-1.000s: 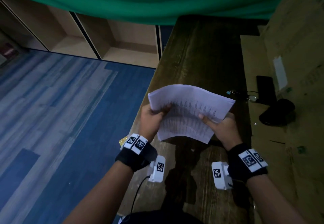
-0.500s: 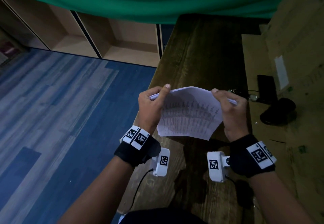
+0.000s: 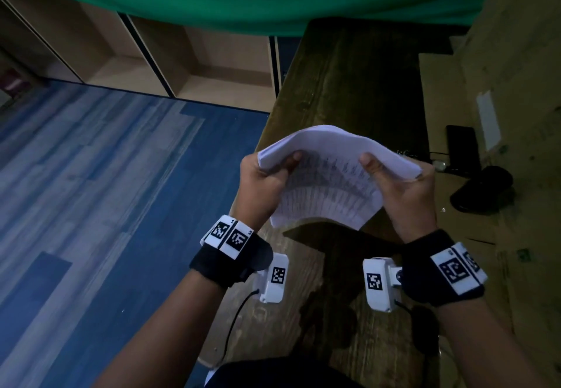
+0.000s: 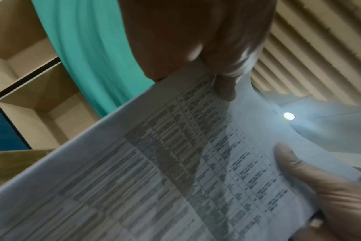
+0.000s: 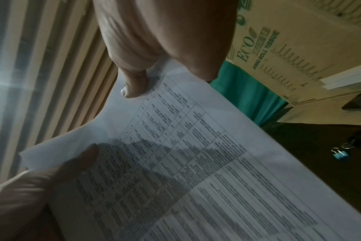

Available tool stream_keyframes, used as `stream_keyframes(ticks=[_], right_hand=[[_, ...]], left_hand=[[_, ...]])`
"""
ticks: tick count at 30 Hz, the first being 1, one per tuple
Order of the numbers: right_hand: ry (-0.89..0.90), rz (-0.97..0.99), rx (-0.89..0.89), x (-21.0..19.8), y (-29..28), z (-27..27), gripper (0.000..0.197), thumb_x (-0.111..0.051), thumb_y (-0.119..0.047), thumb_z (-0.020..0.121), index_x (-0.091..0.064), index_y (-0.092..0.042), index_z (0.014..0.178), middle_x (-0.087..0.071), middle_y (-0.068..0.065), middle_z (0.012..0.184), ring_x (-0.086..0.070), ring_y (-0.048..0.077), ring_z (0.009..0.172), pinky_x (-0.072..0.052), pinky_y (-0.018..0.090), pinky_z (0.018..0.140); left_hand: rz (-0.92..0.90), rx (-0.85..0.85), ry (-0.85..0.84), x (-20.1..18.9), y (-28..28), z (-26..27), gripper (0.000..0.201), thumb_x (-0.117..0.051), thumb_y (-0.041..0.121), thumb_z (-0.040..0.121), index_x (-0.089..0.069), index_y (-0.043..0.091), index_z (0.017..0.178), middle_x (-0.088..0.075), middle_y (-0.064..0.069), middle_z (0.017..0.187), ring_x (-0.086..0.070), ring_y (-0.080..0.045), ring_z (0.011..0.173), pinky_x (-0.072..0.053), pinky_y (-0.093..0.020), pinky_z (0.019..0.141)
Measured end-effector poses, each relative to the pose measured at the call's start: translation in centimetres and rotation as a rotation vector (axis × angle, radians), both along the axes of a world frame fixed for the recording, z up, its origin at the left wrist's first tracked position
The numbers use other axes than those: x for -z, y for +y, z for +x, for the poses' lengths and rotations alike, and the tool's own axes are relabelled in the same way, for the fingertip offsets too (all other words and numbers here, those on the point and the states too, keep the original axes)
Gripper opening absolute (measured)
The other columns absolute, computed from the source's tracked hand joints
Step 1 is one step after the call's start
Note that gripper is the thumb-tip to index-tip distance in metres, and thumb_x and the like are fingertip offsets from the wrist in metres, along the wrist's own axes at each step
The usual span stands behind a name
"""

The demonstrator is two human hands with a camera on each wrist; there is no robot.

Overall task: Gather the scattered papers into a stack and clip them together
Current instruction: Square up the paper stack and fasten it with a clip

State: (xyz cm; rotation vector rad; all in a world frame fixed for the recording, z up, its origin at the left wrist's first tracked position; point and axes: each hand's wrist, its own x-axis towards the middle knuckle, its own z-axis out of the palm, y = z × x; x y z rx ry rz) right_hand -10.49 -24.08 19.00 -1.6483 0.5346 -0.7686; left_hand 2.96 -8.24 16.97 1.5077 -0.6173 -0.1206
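Both hands pinch the papers [image 3: 331, 181] above the counter [image 3: 358, 84], near its left edge; left hand [image 3: 261, 187] grips the sheets' left end, thumb on the printed face; right hand [image 3: 403, 193] grips the right end likewise; sheets bowed upward between them; blue clip [image 5: 339, 154] lies on the counter toward its right edge, apart from the papers.
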Motion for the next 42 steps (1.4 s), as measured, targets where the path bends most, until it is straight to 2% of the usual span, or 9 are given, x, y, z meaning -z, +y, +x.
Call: stream_keyframes(ticks=[6,13,16,20,26,32,35,38,42], right_hand=[[0.167,0.260,0.033,3.5,1.5,0.0,0.037,-0.079,-0.016,0.075,-0.046,-0.030,0.082,-0.055,-0.011,0.083,-0.057,0.002,0.077,-0.047,0.018,0.062],[0.279,0.381,0.030,6.6,0.3,0.0,0.084,-0.089,-0.037,0.052,-0.048,-0.010,0.121,-0.063,0.005,0.106,-0.066,0.016,0.096,-0.058,0.033,0.075],[0.257,0.337,0.007,6.6,-0.2,0.0,0.050,-0.086,-0.022,0.062,-0.054,-0.022,0.101,-0.062,-0.001,0.098,-0.063,0.008,0.093,-0.053,0.027,0.075],[0.309,0.375,-0.003,7.5,-0.2,0.4,0.054,-0.085,-0.022,0.068,-0.053,-0.020,0.112,-0.063,0.003,0.106,-0.063,0.012,0.097,-0.056,0.038,0.081],[0.321,0.375,0.003,8.8,-0.2,0.4,0.030,-0.080,-0.021,0.075,-0.057,-0.023,0.094,-0.065,-0.002,0.096,-0.064,0.011,0.092,-0.056,0.036,0.080],[0.348,0.349,-0.090,9.0,-3.3,0.8,0.020,-0.082,-0.018,0.071,-0.067,-0.020,0.084,-0.074,-0.005,0.087,-0.072,0.006,0.079,-0.057,0.031,0.070],[0.301,0.350,-0.111,9.1,-8.3,2.0,0.028,-0.074,-0.035,0.075,-0.066,-0.007,0.076,-0.073,-0.004,0.074,-0.069,0.011,0.070,-0.051,0.033,0.070],[0.335,0.290,0.010,11.2,-14.5,4.3,0.035,-0.062,-0.038,0.089,-0.069,-0.007,0.104,-0.073,0.010,0.097,-0.066,0.018,0.084,-0.049,0.035,0.081],[0.695,-0.024,0.085,16.6,-22.1,7.3,0.042,-0.063,-0.008,0.089,-0.055,-0.007,0.130,-0.062,0.017,0.125,-0.062,0.031,0.106,-0.047,0.034,0.085]], left_hand=[[0.138,-0.121,0.265,5.2,0.3,-1.1,0.007,-0.070,0.001,0.087,-0.075,0.006,0.090,-0.073,-0.013,0.086,-0.067,-0.018,0.083,-0.058,-0.042,0.077],[0.074,-0.029,0.377,5.8,0.5,-0.9,0.012,-0.071,0.001,0.087,-0.073,0.008,0.096,-0.074,-0.011,0.094,-0.069,-0.018,0.089,-0.059,-0.034,0.080],[0.084,-0.015,0.404,6.1,0.7,-0.4,0.013,-0.074,0.002,0.085,-0.074,0.014,0.092,-0.076,0.000,0.089,-0.071,-0.013,0.086,-0.058,-0.031,0.077],[0.169,0.001,0.350,6.4,0.7,-0.4,0.011,-0.071,0.002,0.087,-0.072,0.009,0.096,-0.073,-0.009,0.096,-0.069,-0.014,0.089,-0.058,-0.034,0.080],[0.236,-0.048,0.343,7.9,0.1,-0.7,0.036,-0.073,0.007,0.087,-0.074,0.041,0.075,-0.074,0.018,0.078,-0.068,0.002,0.078,-0.059,-0.030,0.076],[0.329,-0.012,0.228,8.1,-0.7,0.9,0.029,-0.074,0.002,0.085,-0.068,0.024,0.067,-0.072,0.022,0.067,-0.065,0.007,0.064,-0.055,-0.018,0.062],[0.427,0.032,0.207,8.5,-0.7,2.9,0.010,-0.077,0.009,0.084,-0.070,0.010,0.077,-0.072,0.007,0.071,-0.065,-0.005,0.064,-0.058,-0.039,0.067],[0.568,0.078,0.264,9.5,-0.1,4.9,0.044,-0.081,0.035,0.071,-0.067,-0.007,0.078,-0.069,-0.014,0.072,-0.065,-0.024,0.064,-0.056,-0.052,0.065],[0.783,0.174,0.224,11.0,1.0,5.7,0.036,-0.081,0.020,0.079,-0.057,0.014,0.053,-0.053,0.013,0.044,-0.047,0.000,0.042,-0.037,-0.022,0.049]])
